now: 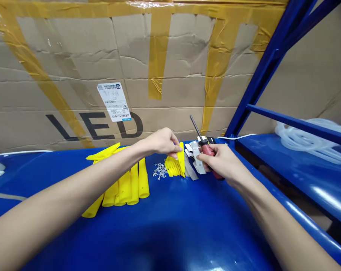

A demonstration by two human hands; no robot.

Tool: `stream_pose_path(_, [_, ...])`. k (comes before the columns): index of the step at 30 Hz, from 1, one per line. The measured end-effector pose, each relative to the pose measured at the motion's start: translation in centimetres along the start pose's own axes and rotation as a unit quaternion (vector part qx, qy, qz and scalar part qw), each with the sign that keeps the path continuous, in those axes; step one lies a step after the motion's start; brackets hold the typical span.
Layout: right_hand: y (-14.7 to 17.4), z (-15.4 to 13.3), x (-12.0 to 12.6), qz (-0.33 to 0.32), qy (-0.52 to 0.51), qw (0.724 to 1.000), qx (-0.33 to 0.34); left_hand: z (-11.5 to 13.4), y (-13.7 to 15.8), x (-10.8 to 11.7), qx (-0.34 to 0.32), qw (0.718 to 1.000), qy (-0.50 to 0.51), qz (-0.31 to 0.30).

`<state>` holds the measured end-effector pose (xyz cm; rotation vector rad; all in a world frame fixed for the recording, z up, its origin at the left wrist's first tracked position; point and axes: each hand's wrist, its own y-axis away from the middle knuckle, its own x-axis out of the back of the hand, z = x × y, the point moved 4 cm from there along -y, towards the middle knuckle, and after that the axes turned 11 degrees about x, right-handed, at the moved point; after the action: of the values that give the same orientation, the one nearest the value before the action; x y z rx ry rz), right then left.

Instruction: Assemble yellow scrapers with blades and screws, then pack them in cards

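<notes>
My left hand (166,143) reaches over the table, closed in a pinch on a slim yellow plastic piece (182,162) held upright. Beneath it lies a row of similar yellow pieces (172,165). My right hand (223,160) is wrapped round a red-handled screwdriver (211,150), its dark shaft pointing up and to the left. The right fingertips are by a pale grey strip (198,160); whether they grip it too, I cannot tell. More grey strips (190,171) lie between the hands. A scatter of small metal screws or nuts (160,171) sits left of the yellow pieces.
Several yellow tubes (124,190) lie on the blue table (165,233) at left, partly behind my left forearm. A large taped cardboard box (176,67) stands at the back. A blue metal frame (261,75) rises at right, with coiled clear tubing (308,141) beyond it.
</notes>
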<state>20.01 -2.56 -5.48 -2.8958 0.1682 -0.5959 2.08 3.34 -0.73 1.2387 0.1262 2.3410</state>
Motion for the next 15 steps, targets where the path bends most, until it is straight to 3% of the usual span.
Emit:
stream_pose_path(6, [0.2,-0.2,-0.5,-0.032,0.093,0.995,0.004,0.6,-1.7,-1.7,0.014,0.997,-0.075,0.014])
stream_pose_path(11, [0.1,-0.5,-1.1,0.001,0.238,0.968,0.077,0.2,-2.1,-2.0,-0.009,0.994,-0.108,0.028])
stream_pose_path(15, [0.3,-0.1,-1.9,0.016,0.287,0.952,0.101,-0.3,-1.7,-1.7,-0.036,0.989,-0.136,0.035])
